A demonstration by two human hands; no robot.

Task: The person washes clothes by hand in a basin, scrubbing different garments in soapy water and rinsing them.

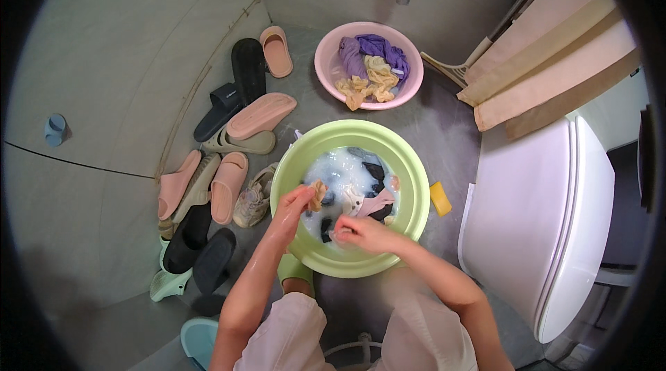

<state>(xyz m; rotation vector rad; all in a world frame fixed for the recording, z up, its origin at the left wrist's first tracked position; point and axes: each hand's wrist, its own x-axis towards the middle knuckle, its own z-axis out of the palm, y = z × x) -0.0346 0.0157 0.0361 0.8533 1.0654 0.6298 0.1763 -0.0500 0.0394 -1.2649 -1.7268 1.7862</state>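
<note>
A light green plastic basin point(411, 236) stands before my knees, partly filled with cloudy, sudsy water point(333, 165). Over its left side my left hand point(295, 208) pinches a crumpled beige cloth point(317, 195), perhaps a thin sock. My right hand point(367, 234) is curled low over the near part of the water; a small pale, wet piece point(339, 236) shows under its fingers, too blurred to name. Between and beyond the hands float a pink-and-white garment point(367, 202) with dark dots and several black cloths point(375, 171).
Farther back stands a pink basin point(323, 61) with purple and beige clothes point(382, 51). Slippers point(229, 186) and a sneaker point(255, 199) crowd the left wall. A yellow soap bar point(440, 199) lies right of the green basin, near a white appliance or cabinet point(536, 225) and hanging curtain point(551, 59).
</note>
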